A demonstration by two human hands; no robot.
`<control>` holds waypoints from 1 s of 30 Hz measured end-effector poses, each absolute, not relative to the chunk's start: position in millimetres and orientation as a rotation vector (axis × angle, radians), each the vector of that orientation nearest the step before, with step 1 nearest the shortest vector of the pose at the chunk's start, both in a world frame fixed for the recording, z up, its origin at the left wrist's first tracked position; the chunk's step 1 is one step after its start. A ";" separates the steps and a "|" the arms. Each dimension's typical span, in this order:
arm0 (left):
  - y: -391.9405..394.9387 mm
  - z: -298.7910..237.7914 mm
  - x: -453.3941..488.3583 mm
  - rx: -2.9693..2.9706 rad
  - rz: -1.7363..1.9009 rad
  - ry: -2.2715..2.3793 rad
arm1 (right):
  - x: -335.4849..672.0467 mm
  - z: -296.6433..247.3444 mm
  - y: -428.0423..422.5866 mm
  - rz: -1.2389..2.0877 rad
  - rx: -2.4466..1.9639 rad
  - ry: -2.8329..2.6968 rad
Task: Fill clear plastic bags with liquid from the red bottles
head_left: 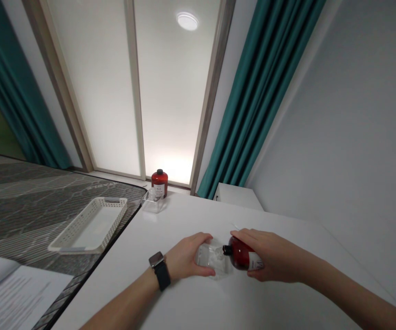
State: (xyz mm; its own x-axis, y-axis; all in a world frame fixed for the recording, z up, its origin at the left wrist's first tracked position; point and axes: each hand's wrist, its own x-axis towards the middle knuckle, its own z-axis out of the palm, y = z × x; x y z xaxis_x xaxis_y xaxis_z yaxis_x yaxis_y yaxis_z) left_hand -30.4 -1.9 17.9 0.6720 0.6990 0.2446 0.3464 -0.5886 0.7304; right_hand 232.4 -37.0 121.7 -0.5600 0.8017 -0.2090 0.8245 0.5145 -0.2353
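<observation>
My left hand point(187, 259), with a dark watch on its wrist, is closed around a small clear container point(211, 257) that stands on the white table point(184, 302). My right hand point(270, 261) grips a dark red bottle point(241, 253) with a white label. The bottle is tipped to the left, its black neck at the clear container's rim. Whether anything flows out of the bottle I cannot make out.
A second red bottle point(159, 183) with a black cap stands at the table's far edge, behind a clear tray point(153, 204). A white slotted basket point(92, 224) lies on a grey patterned surface on the left. Printed paper point(15, 298) lies bottom left. Teal curtains frame the window.
</observation>
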 end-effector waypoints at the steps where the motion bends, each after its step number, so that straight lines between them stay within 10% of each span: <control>1: -1.9 17.9 -30.3 2.226 0.687 0.803 | 232.7 121.0 -36.7 -0.471 1.431 2.673; 30: -2.0 17.2 -30.1 2.234 0.686 0.804 | 230.7 124.5 -36.5 -0.459 1.419 2.647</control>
